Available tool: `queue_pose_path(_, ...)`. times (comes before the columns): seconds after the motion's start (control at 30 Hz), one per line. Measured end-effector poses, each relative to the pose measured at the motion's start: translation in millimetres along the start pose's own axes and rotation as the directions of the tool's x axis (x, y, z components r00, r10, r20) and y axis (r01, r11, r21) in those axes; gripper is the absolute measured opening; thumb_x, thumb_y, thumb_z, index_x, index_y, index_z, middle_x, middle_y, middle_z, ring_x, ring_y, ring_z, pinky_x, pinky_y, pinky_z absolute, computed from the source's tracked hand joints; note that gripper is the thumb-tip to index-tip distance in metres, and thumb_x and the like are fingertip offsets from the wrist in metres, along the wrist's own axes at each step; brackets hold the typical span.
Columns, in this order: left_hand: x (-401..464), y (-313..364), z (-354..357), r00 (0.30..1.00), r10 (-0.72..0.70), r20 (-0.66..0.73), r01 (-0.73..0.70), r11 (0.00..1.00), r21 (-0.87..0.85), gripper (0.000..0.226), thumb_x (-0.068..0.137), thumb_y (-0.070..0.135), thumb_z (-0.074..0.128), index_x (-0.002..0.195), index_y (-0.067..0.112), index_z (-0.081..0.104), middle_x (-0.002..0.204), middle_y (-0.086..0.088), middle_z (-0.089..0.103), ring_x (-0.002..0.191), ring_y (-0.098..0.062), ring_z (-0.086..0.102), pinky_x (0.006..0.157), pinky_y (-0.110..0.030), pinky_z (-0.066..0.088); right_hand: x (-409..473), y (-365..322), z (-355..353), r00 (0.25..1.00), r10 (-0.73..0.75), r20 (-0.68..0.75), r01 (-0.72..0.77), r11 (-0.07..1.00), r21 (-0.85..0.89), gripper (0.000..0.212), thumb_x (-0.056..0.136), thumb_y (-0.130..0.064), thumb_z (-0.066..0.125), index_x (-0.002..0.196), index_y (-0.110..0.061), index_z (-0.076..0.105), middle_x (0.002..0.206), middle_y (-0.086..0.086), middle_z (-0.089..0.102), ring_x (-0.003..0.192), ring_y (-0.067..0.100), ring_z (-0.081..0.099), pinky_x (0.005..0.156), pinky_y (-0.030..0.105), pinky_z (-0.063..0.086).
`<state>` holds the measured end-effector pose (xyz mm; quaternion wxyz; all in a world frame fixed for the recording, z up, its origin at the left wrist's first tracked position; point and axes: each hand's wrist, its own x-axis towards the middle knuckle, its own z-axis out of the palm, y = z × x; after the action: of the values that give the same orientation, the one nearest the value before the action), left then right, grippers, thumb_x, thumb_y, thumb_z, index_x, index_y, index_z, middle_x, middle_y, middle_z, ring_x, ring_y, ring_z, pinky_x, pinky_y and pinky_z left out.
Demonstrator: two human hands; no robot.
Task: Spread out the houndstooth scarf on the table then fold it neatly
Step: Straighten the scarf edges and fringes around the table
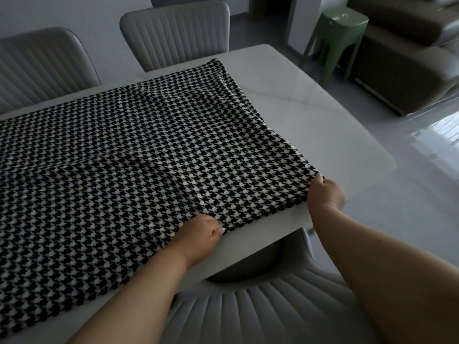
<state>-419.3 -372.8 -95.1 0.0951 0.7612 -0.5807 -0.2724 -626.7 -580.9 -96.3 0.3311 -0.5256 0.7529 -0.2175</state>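
The black-and-white houndstooth scarf lies spread across the white table, running off the left of the view with a few shallow wrinkles. My left hand pinches the scarf's near edge at the table's front rim. My right hand grips the scarf's near right corner, also at the table's rim. Both hands are close together on the same short end of the cloth.
Two grey ribbed chairs stand along the far side of the table, and a third is tucked in below my arms. A green stool and a brown sofa stand at the back right on the glossy floor.
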Motion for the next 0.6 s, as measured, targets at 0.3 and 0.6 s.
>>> queue_pose_path(0.3,-7.0,3.7,-9.1,0.978,-0.187,-0.090,0.177,0.978,-0.109,0.023,0.095,0.044,0.050,0.103,0.027,0.062,0.112,0.011,0.046,0.092,-0.010,0.054,0.081,-0.034,0.053,-35.4,-15.1,8.0,0.891,-0.415,0.183,0.454,0.814,-0.363,0.042,0.098,-0.043,0.034,0.123,-0.020,0.058,0.129,0.006,0.048,0.122,0.024,0.040,0.102,0.038,0.033)
queue_pose_path(0.6,-36.1,-45.9,-31.3,0.810,-0.586,0.026,0.580,0.807,0.108,0.054,0.095,0.053,0.038,0.134,0.015,0.044,0.138,-0.012,0.039,0.118,-0.028,0.046,0.095,-0.036,0.046,-43.9,-23.8,29.0,0.822,-0.230,0.521,0.560,0.499,-0.661,0.057,0.096,-0.055,0.023,0.142,-0.025,0.037,0.150,0.004,0.032,0.139,0.025,0.028,0.111,0.049,0.024)
